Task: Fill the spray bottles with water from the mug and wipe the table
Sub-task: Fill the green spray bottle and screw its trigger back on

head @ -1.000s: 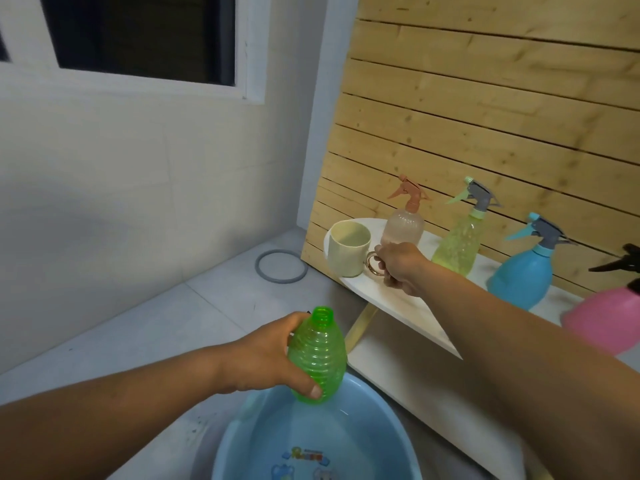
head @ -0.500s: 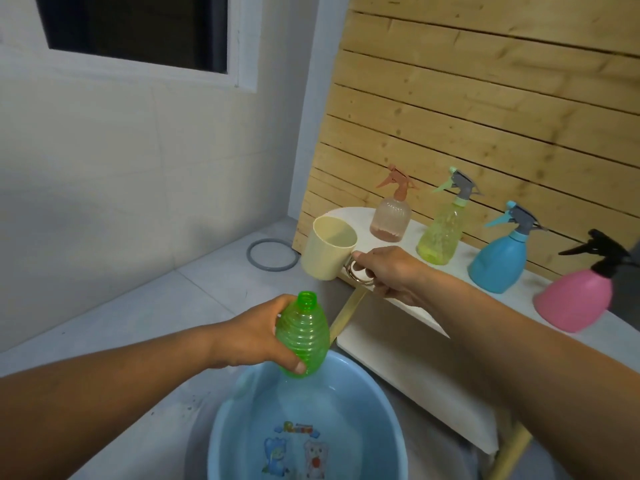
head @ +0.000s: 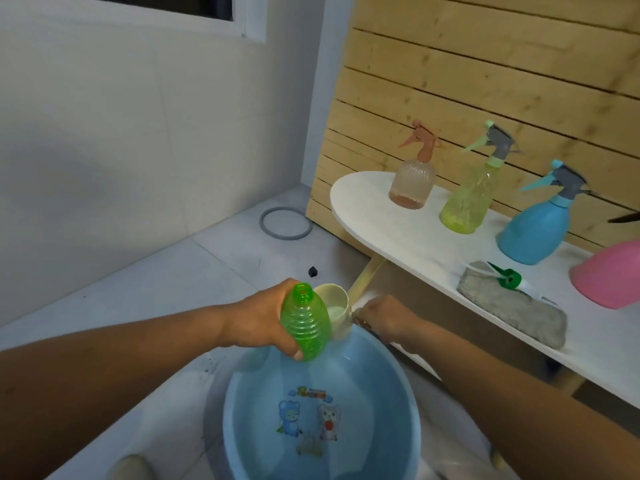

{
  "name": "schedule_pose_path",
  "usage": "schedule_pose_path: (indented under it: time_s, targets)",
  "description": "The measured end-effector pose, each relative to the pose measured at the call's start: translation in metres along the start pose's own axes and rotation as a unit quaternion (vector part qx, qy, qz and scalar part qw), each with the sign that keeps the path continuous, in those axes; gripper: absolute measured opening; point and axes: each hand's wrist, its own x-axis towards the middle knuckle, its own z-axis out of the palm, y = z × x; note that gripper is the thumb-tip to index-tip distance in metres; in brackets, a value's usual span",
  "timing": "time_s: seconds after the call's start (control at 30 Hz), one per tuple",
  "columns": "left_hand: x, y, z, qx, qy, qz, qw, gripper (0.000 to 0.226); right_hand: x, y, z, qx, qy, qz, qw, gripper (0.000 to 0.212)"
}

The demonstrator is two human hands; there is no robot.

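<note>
A second earlier the mug (head: pixel 333 315) had stood at the end of the table (head: pixel 408 233) with the right hand (head: pixel 384 318) closing on its handle; by this moment it had been carried off the table and down to the far rim of the blue basin (head: pixel 398 368), where it sat just behind the green bottle (head: pixel 304 327). The right hand's fingers were curled at the handle side of the mug, so it looked to be holding it, though the handle itself was hidden. The left hand (head: pixel 258 322) gripped the green bottle around its ribbed body, fingers wrapped tight, open neck tipped up and away over the basin. The bottle's green spray head (head: pixel 507 277) lay on the table beside a grey cloth (head: pixel 512 308), so the neck was ready to take water. The mug seemed placed for scooping or pouring; the fill of this bottle had probably not begun. The peach bottle (head: pixel 414 183), yellow bottle (head: pixel 467 199), blue bottle (head: pixel 535 230) and pink bottle (head: pixel 609 275) stood capped on the table, and the wiping still lay ahead.
</note>
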Motion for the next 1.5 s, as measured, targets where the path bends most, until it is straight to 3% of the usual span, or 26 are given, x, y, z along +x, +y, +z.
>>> schedule_pose_path:
  time_s: [0.27, 0.33, 0.43, 0.67, 0.97, 1.5]
  targets:
    - [0.019, -0.012, 0.012, 0.031, 0.009, -0.017, 0.999, 0.088, 0.032, 0.048, 0.042, -0.167, 0.003, 0.012, 0.986, 0.025]
    - [0.023, -0.014, 0.015, 0.037, 0.006, -0.023, 0.999, 0.088, 0.032, 0.054, 0.057, -0.226, 0.003, 0.02, 0.974, 0.017]
    - [0.027, -0.014, 0.021, 0.052, 0.002, -0.027, 0.998, 0.087, 0.033, 0.066, 0.077, -0.31, 0.003, 0.005, 0.951, 0.028]
    - [0.036, -0.011, 0.027, 0.043, -0.002, -0.028, 0.999, 0.087, 0.038, 0.08, 0.101, -0.43, -0.013, -0.04, 0.902, 0.028]
    - [0.032, -0.015, 0.018, 0.046, 0.01, -0.03, 0.998, 0.088, 0.035, 0.094, 0.127, -0.419, -0.029, -0.057, 0.906, 0.035]
    - [0.03, -0.022, 0.017, 0.049, -0.006, -0.039, 0.998, 0.093, 0.042, 0.101, 0.148, -0.264, -0.066, 0.005, 0.962, 0.028]
